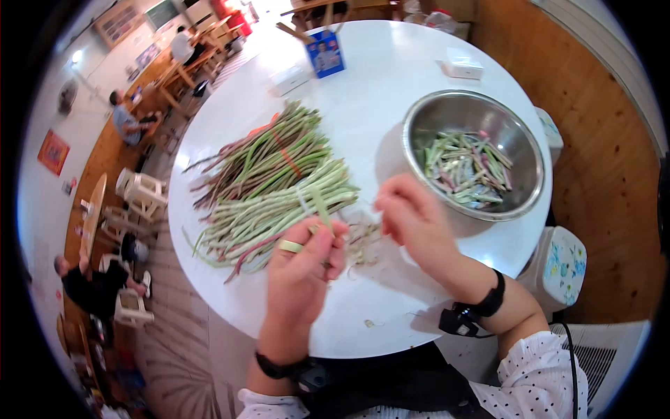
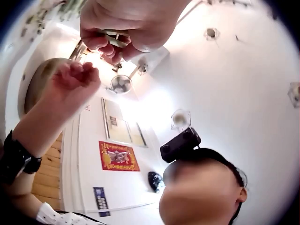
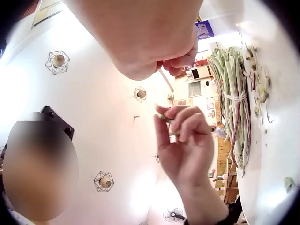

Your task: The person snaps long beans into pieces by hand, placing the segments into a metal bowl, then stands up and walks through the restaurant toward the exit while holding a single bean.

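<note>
My left hand [image 1: 304, 260] pinches a pale green long bean [image 1: 319, 204], one end sticking up past the fingers. To its right, my right hand [image 1: 417, 222] is raised over the table, blurred, between the left hand and the bowl. Its fingers look loosely bent in the left wrist view, and nothing shows in them. A tied bundle of light green long beans [image 1: 272, 207] lies just beyond the left hand. Behind that is a darker, purplish bundle [image 1: 259, 162] with a red band. A steel bowl [image 1: 520, 133] holds snapped bean pieces [image 1: 466, 171].
Bean trimmings [image 1: 364, 244] lie on the round white table [image 1: 391, 314] between the hands. A blue box [image 1: 326, 54] with sticks and a white tissue pack [image 1: 463, 68] stand at the back. Stools [image 1: 558, 265] flank the right edge. Several people sit far left.
</note>
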A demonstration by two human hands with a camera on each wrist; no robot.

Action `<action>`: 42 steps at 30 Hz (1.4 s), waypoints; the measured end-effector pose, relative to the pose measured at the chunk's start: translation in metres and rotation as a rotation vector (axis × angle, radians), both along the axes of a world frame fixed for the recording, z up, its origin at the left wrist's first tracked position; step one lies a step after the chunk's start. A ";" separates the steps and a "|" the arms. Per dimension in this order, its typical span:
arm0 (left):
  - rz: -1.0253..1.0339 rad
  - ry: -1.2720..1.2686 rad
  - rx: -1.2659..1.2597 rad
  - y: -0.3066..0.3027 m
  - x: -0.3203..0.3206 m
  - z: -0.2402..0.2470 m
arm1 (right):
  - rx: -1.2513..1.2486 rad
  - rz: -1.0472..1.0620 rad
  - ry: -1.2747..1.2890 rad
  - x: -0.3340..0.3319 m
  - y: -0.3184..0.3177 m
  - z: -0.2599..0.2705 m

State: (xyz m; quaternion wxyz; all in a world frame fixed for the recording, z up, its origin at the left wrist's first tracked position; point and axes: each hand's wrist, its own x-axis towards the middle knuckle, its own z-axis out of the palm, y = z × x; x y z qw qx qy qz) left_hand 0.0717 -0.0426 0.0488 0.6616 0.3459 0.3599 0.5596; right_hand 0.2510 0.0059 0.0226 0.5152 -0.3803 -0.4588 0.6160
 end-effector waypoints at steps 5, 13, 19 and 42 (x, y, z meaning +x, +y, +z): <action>-0.267 0.521 0.155 0.062 0.058 0.074 | 0.295 0.146 -0.365 -0.011 0.006 -0.034; -0.282 0.706 0.458 0.120 0.076 0.086 | 0.485 0.025 -0.364 -0.009 0.008 -0.039; 0.036 1.410 0.448 0.123 -0.088 -0.007 | 0.581 -0.010 -0.489 -0.007 0.004 -0.027; 0.191 1.811 0.631 0.070 -0.109 -0.024 | 0.770 0.140 -0.623 -0.015 -0.003 -0.032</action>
